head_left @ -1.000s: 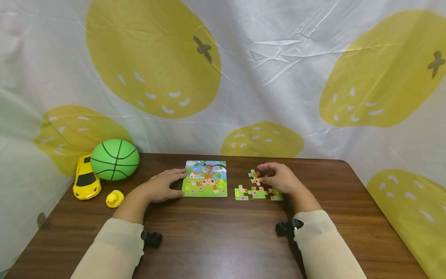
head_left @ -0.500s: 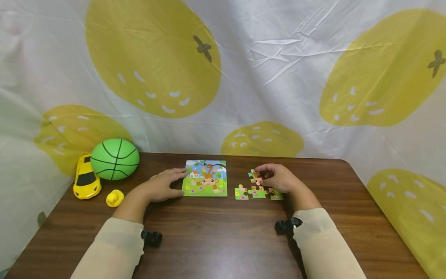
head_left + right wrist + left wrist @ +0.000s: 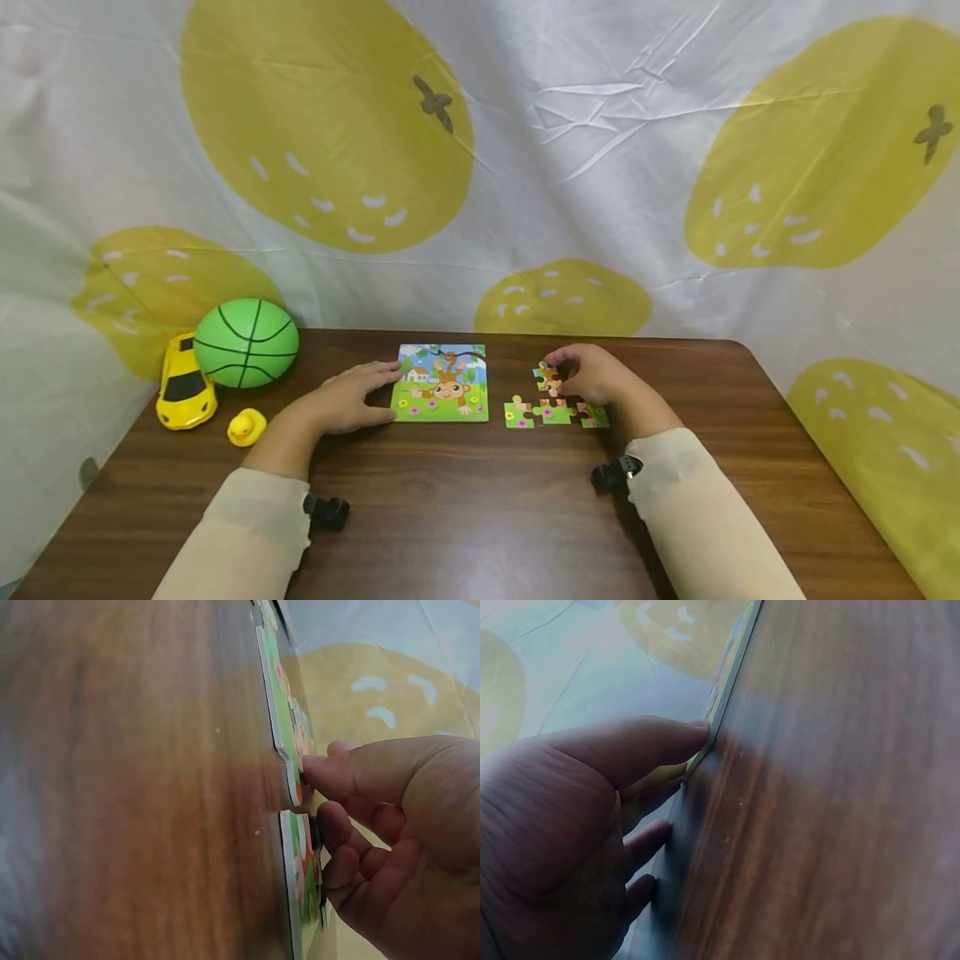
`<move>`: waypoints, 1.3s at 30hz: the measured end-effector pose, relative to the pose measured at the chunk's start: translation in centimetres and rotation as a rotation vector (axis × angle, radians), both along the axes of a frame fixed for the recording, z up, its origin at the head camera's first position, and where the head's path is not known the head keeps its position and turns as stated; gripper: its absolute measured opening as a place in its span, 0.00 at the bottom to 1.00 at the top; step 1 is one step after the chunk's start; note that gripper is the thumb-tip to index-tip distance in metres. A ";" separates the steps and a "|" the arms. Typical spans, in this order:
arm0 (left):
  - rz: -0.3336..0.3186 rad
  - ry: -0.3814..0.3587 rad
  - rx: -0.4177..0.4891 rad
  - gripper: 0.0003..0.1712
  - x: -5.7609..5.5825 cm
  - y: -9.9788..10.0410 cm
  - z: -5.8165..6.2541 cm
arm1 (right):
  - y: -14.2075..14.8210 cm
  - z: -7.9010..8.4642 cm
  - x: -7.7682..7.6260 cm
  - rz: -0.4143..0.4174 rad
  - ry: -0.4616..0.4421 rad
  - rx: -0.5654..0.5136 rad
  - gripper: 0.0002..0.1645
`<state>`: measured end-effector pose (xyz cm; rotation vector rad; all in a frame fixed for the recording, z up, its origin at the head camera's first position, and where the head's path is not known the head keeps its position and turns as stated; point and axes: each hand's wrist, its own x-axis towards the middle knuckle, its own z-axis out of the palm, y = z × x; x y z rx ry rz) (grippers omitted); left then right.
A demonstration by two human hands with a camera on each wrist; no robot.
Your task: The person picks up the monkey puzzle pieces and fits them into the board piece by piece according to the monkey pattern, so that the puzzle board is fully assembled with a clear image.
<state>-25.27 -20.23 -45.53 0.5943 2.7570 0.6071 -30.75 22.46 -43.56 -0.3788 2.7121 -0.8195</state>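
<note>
A square picture board with a monkey on it lies flat on the table. My left hand rests at its left side, thumb and index finger spread and touching the edge. To the board's right, three puzzle pieces form a row: a left one, a middle one and a right one, partly under my hand. Just above the middle one is a puzzle piece with part of the monkey's face. My right hand pinches this piece at its right side, covering part of it.
At the left back of the brown table are a green ball, a yellow toy car and a small yellow rubber duck. A white curtain with yellow fruit prints hangs behind the table's back edge.
My right hand has shifted slightly left and away from me over the upper puzzle piece, its wrist moving forward. My left hand and the picture board stay in place.
</note>
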 end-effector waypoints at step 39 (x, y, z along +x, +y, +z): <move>-0.005 0.004 0.009 0.44 0.2 0.0 0.2 | -3.8 1.6 0.0 0.017 0.039 -0.273 0.25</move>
